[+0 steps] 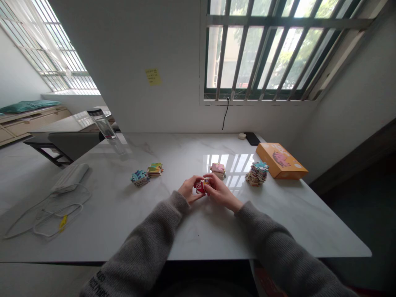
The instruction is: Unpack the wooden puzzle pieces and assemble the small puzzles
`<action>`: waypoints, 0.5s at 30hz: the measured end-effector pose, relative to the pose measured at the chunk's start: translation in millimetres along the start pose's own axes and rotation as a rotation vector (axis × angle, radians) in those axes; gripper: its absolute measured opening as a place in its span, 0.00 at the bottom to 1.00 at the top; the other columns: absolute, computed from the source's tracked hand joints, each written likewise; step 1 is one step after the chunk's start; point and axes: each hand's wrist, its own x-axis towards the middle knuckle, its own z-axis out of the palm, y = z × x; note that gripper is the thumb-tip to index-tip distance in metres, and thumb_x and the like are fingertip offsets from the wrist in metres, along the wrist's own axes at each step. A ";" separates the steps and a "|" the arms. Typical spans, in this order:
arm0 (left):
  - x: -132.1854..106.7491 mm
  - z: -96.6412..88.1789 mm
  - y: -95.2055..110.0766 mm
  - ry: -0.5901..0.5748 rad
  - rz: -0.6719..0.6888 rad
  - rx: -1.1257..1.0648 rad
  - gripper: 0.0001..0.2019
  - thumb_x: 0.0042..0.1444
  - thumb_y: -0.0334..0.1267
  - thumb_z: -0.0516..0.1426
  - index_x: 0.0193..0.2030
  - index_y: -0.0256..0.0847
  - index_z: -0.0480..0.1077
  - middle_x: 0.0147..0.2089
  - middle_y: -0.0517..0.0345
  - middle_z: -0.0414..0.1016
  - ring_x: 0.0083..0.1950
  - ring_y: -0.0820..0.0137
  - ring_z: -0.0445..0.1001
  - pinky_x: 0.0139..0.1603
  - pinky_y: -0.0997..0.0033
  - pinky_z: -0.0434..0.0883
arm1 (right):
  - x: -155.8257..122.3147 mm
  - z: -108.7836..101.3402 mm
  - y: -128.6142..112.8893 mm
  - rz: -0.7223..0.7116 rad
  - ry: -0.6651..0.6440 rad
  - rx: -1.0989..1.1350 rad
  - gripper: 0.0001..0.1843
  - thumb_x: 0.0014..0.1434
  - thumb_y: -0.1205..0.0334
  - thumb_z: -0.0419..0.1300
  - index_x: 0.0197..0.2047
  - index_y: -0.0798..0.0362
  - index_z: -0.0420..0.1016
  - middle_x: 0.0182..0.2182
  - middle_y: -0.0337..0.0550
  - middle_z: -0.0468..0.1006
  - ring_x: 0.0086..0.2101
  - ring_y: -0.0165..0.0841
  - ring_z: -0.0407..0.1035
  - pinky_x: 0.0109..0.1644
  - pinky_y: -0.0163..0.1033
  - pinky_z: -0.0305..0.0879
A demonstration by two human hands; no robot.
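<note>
Both my hands meet at the middle of the white marble table. My left hand and my right hand pinch a small red puzzle piece between their fingers, just above the tabletop. Right behind the hands lies a small stack of pink puzzle pieces. Two more small stacks, one blue and one yellow-green, sit to the left. A taller stack of pieces stands to the right, beside an orange puzzle box.
A clear water bottle stands at the back left. A white power adapter with looped white cable lies at the left edge. A black phone and a small white object lie near the wall under the barred window.
</note>
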 end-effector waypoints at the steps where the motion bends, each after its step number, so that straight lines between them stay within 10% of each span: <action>1: -1.1 0.1 -1.7 -0.005 -0.001 0.030 0.26 0.47 0.43 0.67 0.52 0.40 0.68 0.44 0.54 0.79 0.41 0.63 0.78 0.46 0.62 0.75 | 0.6 1.3 3.0 0.023 -0.002 0.057 0.20 0.63 0.50 0.58 0.53 0.51 0.63 0.31 0.36 0.72 0.28 0.30 0.67 0.32 0.37 0.65; 15: 2.1 -20.3 -2.2 -0.179 -0.060 0.176 0.25 0.48 0.50 0.69 0.48 0.37 0.72 0.42 0.50 0.78 0.42 0.61 0.77 0.48 0.59 0.74 | 1.3 -14.3 12.4 0.131 -0.059 -0.051 0.20 0.60 0.49 0.61 0.50 0.52 0.68 0.29 0.35 0.73 0.30 0.30 0.67 0.34 0.36 0.62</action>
